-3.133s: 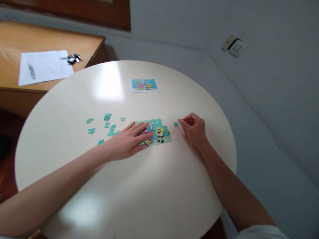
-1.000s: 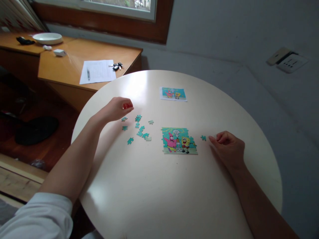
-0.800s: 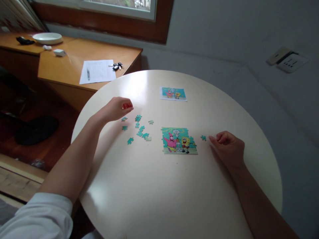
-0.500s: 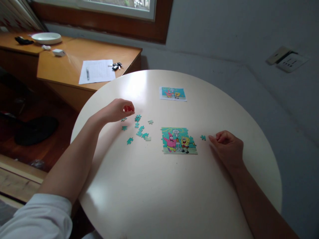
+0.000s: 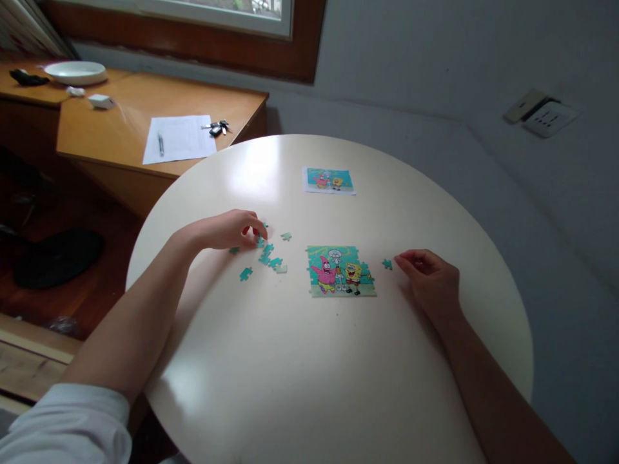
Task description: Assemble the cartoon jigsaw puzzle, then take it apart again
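My left hand (image 5: pixel 231 229) is over the loose puzzle pieces (image 5: pixel 265 254), its thumb and index finger bent and apart, reaching down around a small teal piece (image 5: pixel 260 242). Whether they touch it is hard to tell. Right of centre, my right hand (image 5: pixel 430 277) has thumb and fingertips pressed together. Just left of those fingertips a teal puzzle piece (image 5: pixel 387 264) lies on the table, apparently not gripped. Between the hands is the partly joined cartoon puzzle (image 5: pixel 341 270), with pink, white and yellow figures and an uneven right edge.
A printed reference picture (image 5: pixel 329 181) lies farther back on the round white table (image 5: pixel 309 386). To the left, a wooden desk (image 5: pixel 193 96) carries a paper sheet (image 5: pixel 181 138) with a pen, keys (image 5: pixel 218 127) and a white dish (image 5: pixel 76 73). A wall socket (image 5: pixel 549 118) is at right.
My left hand has lowered onto the loose pieces, covering some of them. My right fingertips have come nearer the single teal piece, which stays in place. The view has shifted slightly.
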{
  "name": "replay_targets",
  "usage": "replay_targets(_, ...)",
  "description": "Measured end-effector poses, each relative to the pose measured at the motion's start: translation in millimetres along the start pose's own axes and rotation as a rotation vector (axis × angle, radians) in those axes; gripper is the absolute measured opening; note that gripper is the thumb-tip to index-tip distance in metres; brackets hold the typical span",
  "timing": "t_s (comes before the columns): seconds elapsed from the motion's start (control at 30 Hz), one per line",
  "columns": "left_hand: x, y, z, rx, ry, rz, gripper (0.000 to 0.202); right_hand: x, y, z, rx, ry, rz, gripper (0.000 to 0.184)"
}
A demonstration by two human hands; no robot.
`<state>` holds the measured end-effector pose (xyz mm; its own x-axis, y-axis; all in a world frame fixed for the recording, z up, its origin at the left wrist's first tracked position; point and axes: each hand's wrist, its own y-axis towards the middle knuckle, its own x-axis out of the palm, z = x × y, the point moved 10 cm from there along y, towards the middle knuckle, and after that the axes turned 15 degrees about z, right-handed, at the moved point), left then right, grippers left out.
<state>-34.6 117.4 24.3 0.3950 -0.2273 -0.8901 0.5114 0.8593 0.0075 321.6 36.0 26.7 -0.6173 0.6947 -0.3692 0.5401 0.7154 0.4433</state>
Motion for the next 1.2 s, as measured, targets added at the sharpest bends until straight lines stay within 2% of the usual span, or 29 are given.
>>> replay_targets(0.23,1.2,2.4,4.8,0.024,-0.015,0.023,0.017,5.2,-0.4,3.6,0.047,0.048,-0.032,0.021)
replay_targets(0.53,0.5,1.1,16.9,0.022,0.047,0.006,0.012,6.6,-1.9,6.6,0.078,0.077,-0.044,0.022)
replay_targets(0.83,3.4,-1.6,11.0,-0.044,0.031,-0.008,0.008,6.6,-1.7,9.1,0.117,0.087,-0.044,0.022)
replay_targets(1.2,-3.2,0.3,9.5,-0.016,-0.026,0.053,0.020,1.6,1.5,9.9,0.083,0.048,0.004,0.031)
